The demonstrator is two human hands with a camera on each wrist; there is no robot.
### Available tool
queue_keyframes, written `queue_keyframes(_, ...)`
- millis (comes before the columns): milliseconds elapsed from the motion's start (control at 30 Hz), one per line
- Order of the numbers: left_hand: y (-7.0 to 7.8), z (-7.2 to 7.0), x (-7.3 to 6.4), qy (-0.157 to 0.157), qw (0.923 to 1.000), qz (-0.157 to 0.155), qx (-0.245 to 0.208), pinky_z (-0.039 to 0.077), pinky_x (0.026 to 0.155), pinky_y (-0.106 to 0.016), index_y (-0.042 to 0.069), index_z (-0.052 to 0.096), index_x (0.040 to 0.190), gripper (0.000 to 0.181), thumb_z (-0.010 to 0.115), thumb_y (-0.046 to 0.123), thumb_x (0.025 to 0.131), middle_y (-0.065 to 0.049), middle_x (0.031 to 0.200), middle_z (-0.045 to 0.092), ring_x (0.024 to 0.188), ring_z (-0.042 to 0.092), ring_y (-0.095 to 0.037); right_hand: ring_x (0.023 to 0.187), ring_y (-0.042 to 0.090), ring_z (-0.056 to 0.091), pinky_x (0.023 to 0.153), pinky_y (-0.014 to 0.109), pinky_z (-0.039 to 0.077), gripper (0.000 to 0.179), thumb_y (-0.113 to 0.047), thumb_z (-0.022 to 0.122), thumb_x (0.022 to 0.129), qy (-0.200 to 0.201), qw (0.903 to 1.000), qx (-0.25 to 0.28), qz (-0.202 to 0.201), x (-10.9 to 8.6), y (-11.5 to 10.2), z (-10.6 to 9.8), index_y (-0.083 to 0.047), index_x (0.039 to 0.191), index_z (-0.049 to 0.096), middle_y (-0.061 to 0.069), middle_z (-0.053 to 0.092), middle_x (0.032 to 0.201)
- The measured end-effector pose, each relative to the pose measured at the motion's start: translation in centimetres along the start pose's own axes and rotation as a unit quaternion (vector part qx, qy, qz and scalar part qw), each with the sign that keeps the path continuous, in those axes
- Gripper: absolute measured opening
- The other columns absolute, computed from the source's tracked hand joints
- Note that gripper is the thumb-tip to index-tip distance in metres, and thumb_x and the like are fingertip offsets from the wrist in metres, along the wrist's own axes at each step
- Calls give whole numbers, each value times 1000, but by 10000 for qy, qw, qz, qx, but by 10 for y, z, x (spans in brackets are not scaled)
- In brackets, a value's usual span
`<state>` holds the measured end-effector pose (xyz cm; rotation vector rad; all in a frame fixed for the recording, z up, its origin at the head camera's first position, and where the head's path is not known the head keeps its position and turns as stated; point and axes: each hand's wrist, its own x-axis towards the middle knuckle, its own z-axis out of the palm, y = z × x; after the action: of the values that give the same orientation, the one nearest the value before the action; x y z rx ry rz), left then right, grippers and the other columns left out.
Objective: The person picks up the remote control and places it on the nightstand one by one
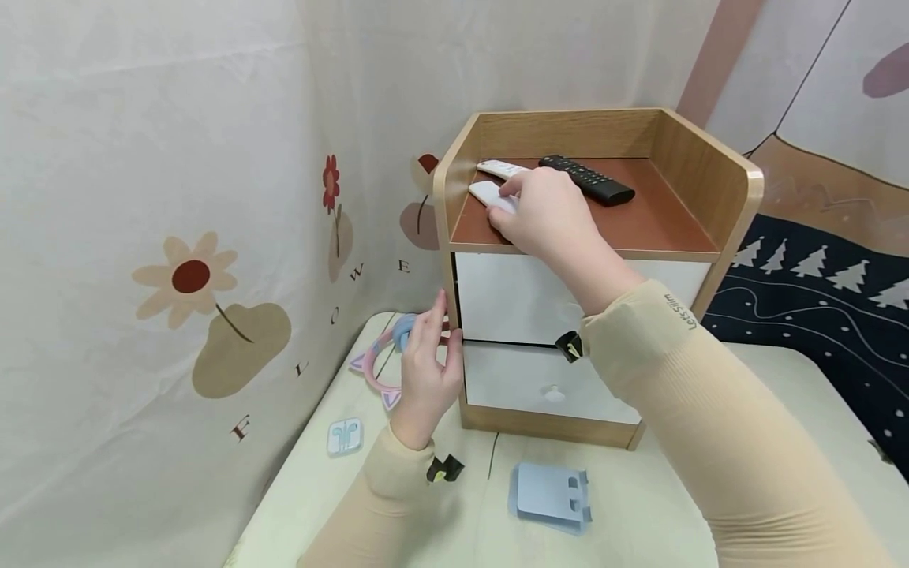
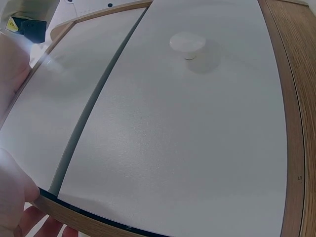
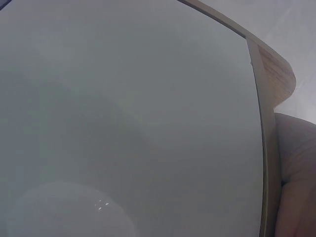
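Observation:
On the brown top of a small wooden cabinet [image 1: 551, 432], my right hand [image 1: 547, 209] holds a white remote control [image 1: 493, 196] between thumb and fingers. Behind it lies a second white remote control [image 1: 501, 168], partly hidden by that hand. A black remote control [image 1: 589, 181] rests to its right. My left hand [image 1: 428, 375] rests against the cabinet's left side with fairly straight fingers. In the left wrist view, its thumb [image 2: 17, 185] lies at the front edge beside the white drawer [image 2: 182, 133], and the other fingers reach around the side panel.
The cabinet stands on a pale padded surface [image 1: 469, 525]. A pink cat-ear headband [image 1: 369, 367] and cased earphones [image 1: 345, 436] lie to its left. A light-blue folded holder [image 1: 547, 493] lies in front. Printed curtains [image 1: 177, 118] hang behind.

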<state>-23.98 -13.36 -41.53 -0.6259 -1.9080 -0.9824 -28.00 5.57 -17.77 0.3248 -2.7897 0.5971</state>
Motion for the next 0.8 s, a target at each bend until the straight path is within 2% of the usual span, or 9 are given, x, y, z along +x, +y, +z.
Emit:
queue_keyframes(400,-1,-1,-1,-101,9999,-139,4,71,85,-38,4,41,169,68,64,-2,106,-23,128,66,107,74,-33,135,33,63,108,47,56,45,-32,60,104,-18,9998,161,102,1,-1,1,-13,142,74,12,72,146)
queue_keyframes(800,-2,1,-2,9,10000,-3,1,71,80,-39,1,43,167,68,65,-7,103,-24,125,67,104,74,-33,132,34,62,108,48,55,44,-33,62,104,80,9999,116,45,-2,0,1,-13,141,74,15,73,139)
